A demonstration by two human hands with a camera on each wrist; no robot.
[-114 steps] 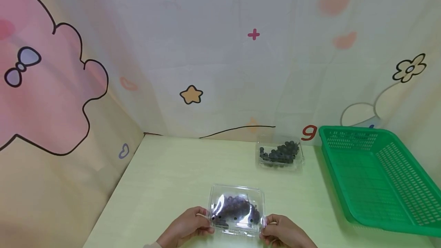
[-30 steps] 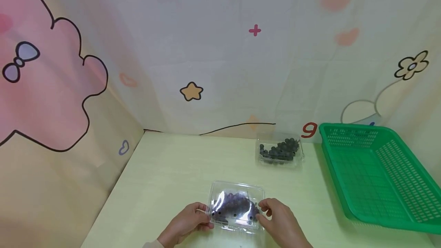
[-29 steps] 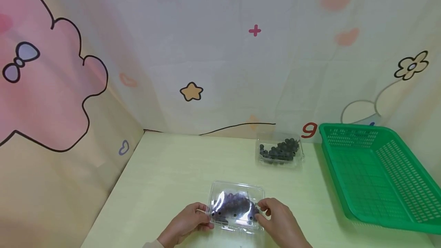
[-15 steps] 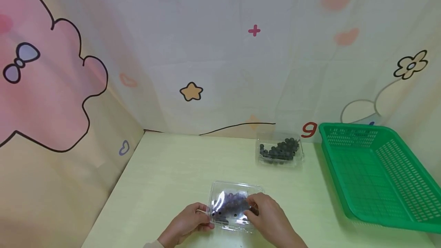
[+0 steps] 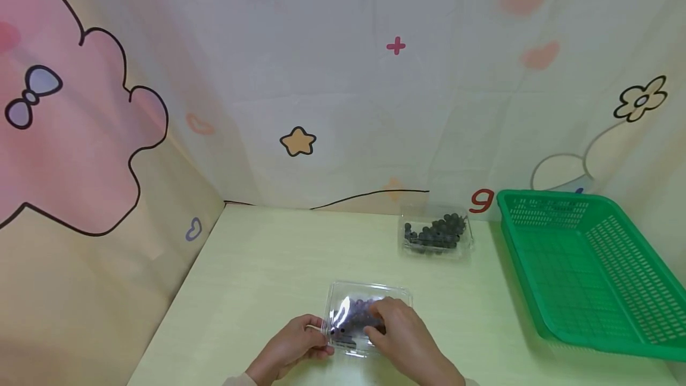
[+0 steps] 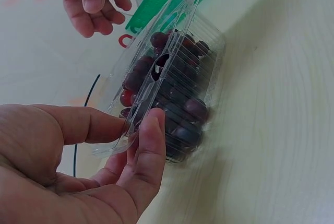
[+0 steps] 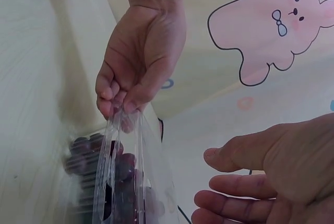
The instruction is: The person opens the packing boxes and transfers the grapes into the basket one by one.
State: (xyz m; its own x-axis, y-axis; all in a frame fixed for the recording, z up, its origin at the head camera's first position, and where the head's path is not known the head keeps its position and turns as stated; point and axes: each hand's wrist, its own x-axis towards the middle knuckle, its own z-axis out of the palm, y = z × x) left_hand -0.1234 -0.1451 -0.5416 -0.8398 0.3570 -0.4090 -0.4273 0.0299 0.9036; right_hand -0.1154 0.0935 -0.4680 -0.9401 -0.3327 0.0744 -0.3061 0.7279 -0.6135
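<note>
A clear plastic clamshell box (image 5: pixel 339 295) of dark grapes (image 5: pixel 354 313) lies near the front of the table, its lid closed over them. My left hand (image 5: pixel 292 343) pinches the box's left edge between thumb and fingers, as the left wrist view also shows. Above the lid's right half hovers my right hand (image 5: pixel 409 338), fingers loosely bent, holding nothing. In the right wrist view a gap shows between the right hand (image 7: pixel 276 177) and the lid. Part of the box's right side is hidden behind the right hand in the head view.
A second clear box (image 5: pixel 405 252) with a bunch of dark grapes (image 5: pixel 439 232) stands at the back of the table (image 5: pixel 278 255). To the right sits a green plastic basket (image 5: pixel 586 279) with perforated sides. Printed cloth (image 5: pixel 348 94) hangs behind and at the sides.
My right hand has left the box's right edge and moved left over the lid. The left hand keeps its pinch at the left edge, and the box has barely moved.
</note>
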